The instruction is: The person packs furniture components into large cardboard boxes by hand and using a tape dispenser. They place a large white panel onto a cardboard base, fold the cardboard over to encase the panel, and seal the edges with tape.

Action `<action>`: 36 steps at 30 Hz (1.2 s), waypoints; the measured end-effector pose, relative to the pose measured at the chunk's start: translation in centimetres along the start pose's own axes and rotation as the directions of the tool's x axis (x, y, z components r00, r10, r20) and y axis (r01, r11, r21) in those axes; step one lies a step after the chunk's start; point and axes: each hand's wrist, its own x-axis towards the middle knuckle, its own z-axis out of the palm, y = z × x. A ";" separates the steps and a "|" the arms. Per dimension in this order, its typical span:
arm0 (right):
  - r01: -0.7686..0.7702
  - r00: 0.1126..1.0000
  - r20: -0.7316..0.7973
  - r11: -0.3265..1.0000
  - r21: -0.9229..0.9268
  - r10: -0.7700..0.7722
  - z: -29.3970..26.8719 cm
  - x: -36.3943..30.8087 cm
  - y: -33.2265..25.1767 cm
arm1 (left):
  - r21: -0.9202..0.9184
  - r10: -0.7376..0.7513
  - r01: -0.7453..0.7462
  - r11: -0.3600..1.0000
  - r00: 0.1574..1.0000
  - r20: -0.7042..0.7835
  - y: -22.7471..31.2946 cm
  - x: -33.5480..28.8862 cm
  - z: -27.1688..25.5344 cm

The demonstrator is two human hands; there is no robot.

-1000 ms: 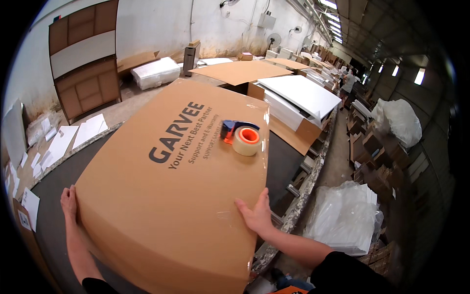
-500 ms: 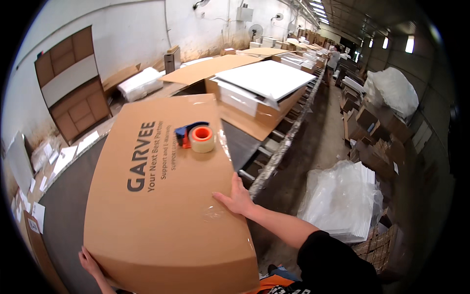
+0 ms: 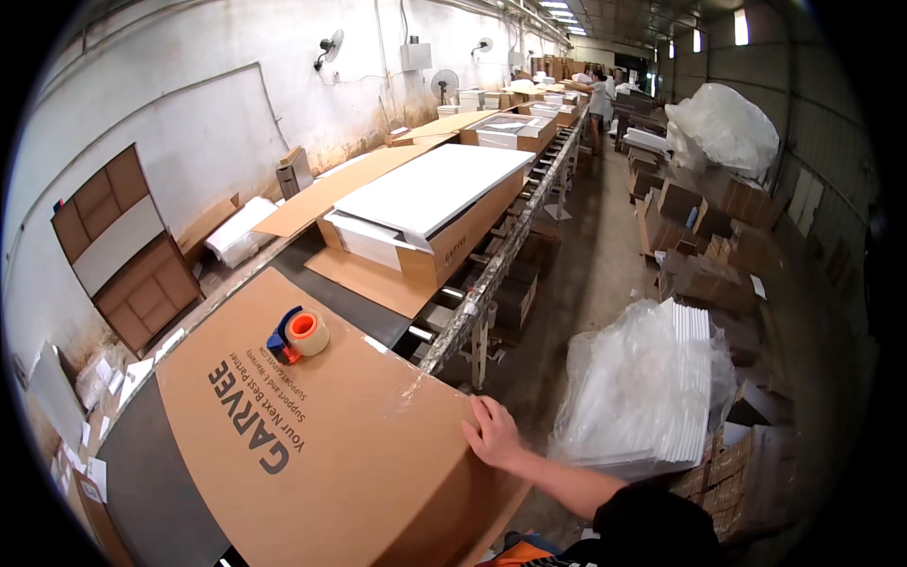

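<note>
A large closed brown cardboard box (image 3: pixel 378 472) with dark print lies at an angle on the belt in front of me. My right hand (image 3: pixel 493 433) grips its right corner, the thumb on the top face and the fingers bent over the edge. On the box top, toward its far end, rests a blue-and-red tape dispenser (image 3: pixel 281 337) with a roll of clear tape (image 3: pixel 316 342) on an orange core. Clear tape shines along the box's right edge. My left hand is out of view.
Beyond the box, an open carton (image 3: pixel 458 250) holding white panels (image 3: pixel 435 184) sits on the conveyor line (image 3: pixel 444 340). Plastic-wrapped white sheets (image 3: pixel 642 387) stand at right, near piled cartons (image 3: pixel 699 274). A person (image 3: pixel 597 99) stands far down the aisle.
The box has turned anticlockwise, its far end swinging left, carrying the tape dispenser with it. My right hand has stayed on its right side, now at a corner. My left hand has left the view.
</note>
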 end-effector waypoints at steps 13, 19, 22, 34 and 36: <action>-0.318 0.773 -0.235 0.680 0.661 0.590 4.9 -0.9 -0.3 | -0.202 0.071 -0.034 0.979 0.982 0.178 2.7 1.6 7.4; -0.337 0.781 -0.254 0.727 0.599 0.571 9.5 6.3 2.6 | -0.278 0.060 -0.017 0.960 0.987 0.146 1.1 1.4 7.6; -0.407 0.758 -0.227 0.714 0.569 0.612 11.0 10.1 3.3 | -0.328 0.051 -0.024 0.944 0.996 0.075 -0.4 0.1 6.3; -0.540 0.825 0.402 0.344 0.768 0.398 7.1 8.8 7.6 | 0.366 0.567 -0.867 0.337 0.497 0.657 17.4 -5.3 4.5; -0.646 0.739 0.551 0.174 0.743 0.389 6.5 6.3 15.4 | 0.361 0.619 -0.878 0.313 0.477 0.624 17.3 -4.8 5.9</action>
